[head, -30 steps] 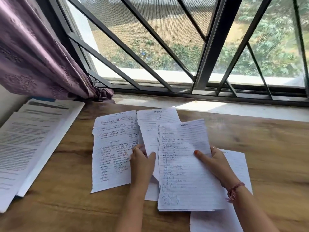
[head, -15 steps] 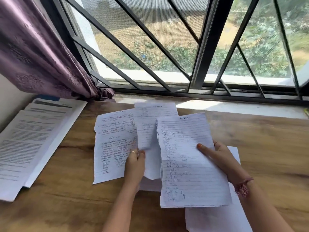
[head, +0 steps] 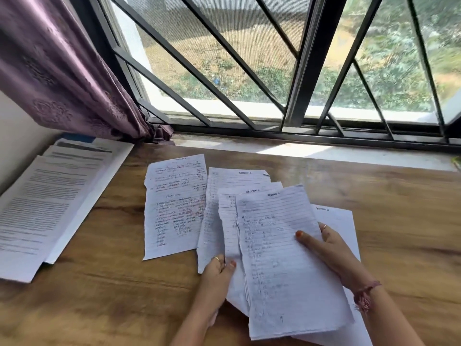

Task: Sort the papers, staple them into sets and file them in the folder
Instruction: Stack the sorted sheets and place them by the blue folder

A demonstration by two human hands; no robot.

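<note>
The top lined sheet [head: 287, 258] is pinched at its right edge by the right hand [head: 326, 248]; the fanned sheets [head: 224, 221] beneath are gripped by the left hand [head: 217, 273]. A red-inked sheet [head: 174, 206] lies flat on the worktop [head: 112, 283] just left of the left hand, printed papers [head: 50, 196] farther left.

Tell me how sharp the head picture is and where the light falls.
Head view: daylight from the window puts a bright patch on the sill; handwriting on the held sheets is smeared and mostly unreadable, though headings are legible; wide-angle bends the window bars; the right hand looks fairly sharp.
</note>
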